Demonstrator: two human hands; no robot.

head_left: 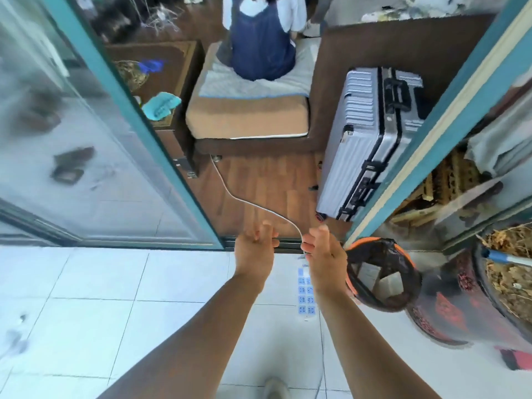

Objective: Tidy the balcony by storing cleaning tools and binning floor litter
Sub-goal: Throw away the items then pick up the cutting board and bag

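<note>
A white power strip [306, 295] hangs below my right hand [324, 249], over the white floor tiles by the doorway. Its white cord [239, 198] runs up from my hands across the wooden floor toward the bed base. My right hand is shut on the cord just above the strip. My left hand [256, 244] is curled shut close beside it at the door track; whether it holds the cord I cannot tell. An orange bin [380, 276] lined with a black bag stands right of my right hand, with pale litter inside.
A silver suitcase [371, 139] stands inside the room to the right of the doorway. A glass sliding door [86, 156] in a teal frame is at left. A dark patterned pot [460, 306] with dry plants and a blue-handled pole [506, 257] sits at right. A person sits on the bed beyond.
</note>
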